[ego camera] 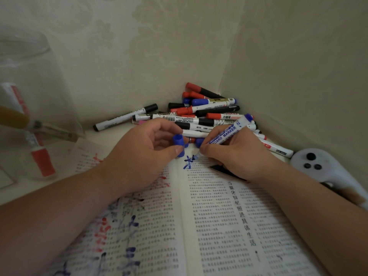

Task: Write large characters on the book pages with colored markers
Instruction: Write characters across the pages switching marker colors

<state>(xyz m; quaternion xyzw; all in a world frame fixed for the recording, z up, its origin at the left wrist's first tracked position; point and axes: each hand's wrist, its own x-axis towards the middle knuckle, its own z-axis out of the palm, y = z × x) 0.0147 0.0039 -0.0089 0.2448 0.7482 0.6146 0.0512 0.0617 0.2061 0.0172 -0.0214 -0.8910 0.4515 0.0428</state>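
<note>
An open book [215,226] of printed text lies in front of me. Its left page carries red, blue and dark marker strokes. My right hand [233,154] grips a blue whiteboard marker [229,134], tip down on the top of the right page beside a fresh blue character [188,162]. My left hand [143,150] rests on the left page and pinches the marker's blue cap [178,143] between thumb and fingers.
A heap of red, blue and black markers [207,114] fills the corner behind the book. A clear glass jar [29,108] with markers inside stands at the left. A white controller [322,166] lies at the right. Walls close in behind and on the right.
</note>
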